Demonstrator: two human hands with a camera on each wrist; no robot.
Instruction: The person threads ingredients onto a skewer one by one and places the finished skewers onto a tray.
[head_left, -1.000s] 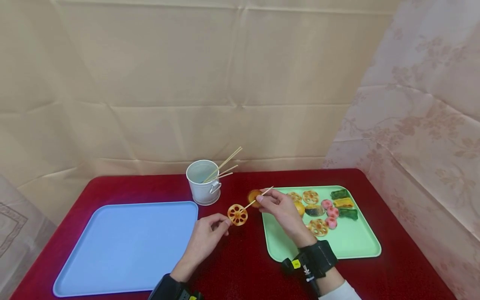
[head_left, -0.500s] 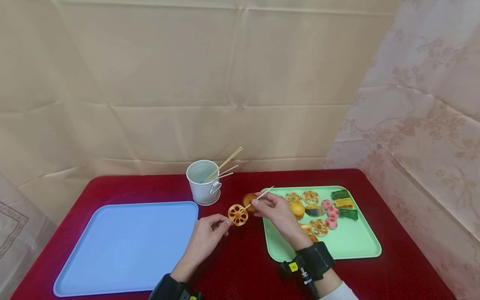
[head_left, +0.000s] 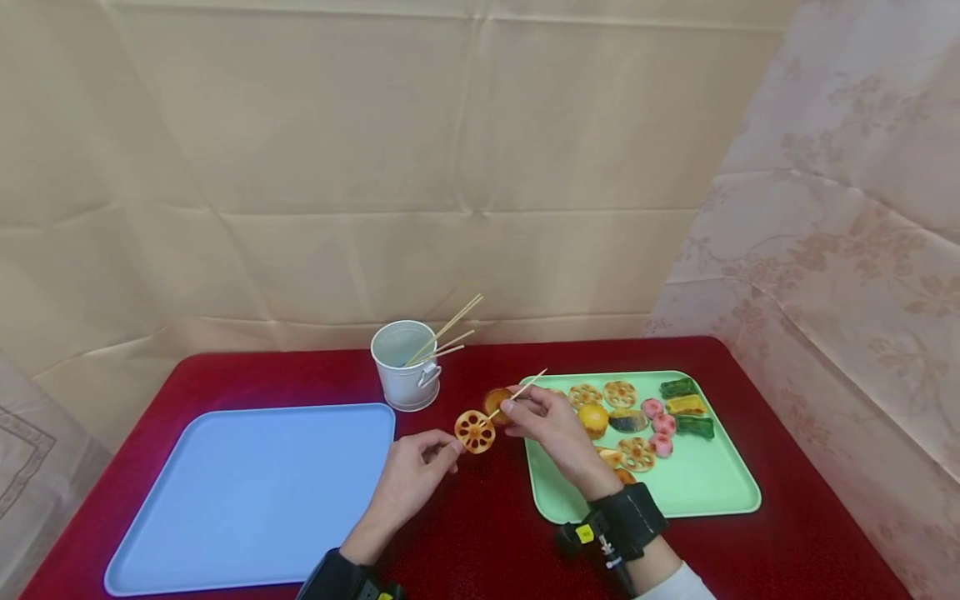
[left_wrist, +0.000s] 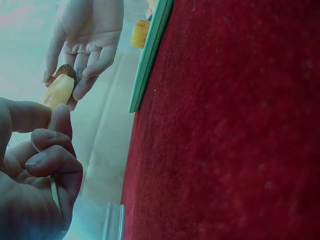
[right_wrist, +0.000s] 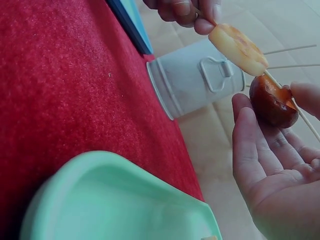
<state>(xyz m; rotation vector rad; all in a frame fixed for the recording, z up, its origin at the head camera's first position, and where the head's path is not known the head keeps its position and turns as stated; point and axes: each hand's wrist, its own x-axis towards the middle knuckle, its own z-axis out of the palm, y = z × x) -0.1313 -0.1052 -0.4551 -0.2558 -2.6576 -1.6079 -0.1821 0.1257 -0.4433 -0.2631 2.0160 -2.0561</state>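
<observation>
My left hand [head_left: 415, 471] grips a thin wooden skewer [head_left: 534, 382] by its lower end. A lotus root slice [head_left: 475, 432] is threaded on that skewer, just beyond the left fingertips. My right hand [head_left: 555, 429] pinches a glossy brown, rounded piece like a mushroom cap [right_wrist: 270, 105] between thumb and fingers. In the right wrist view the skewer runs through or along this piece, beside the lotus root slice, and its tip sticks out past the thumb. The left wrist view shows the skewer's lower end [left_wrist: 55, 195] under the curled left fingers.
A white bucket [head_left: 408, 383] with several skewers [head_left: 453, 325] stands behind the hands. On the left lies a blue tray [head_left: 255, 492]. The green tray [head_left: 720, 492] on the right bears lotus root slices, pink, green and yellow pieces. Red cloth [head_left: 465, 542] covers the table.
My right hand has slid the brown piece down along the skewer, leftward to beside the lotus root slice. The left hand has stayed nearly still.
</observation>
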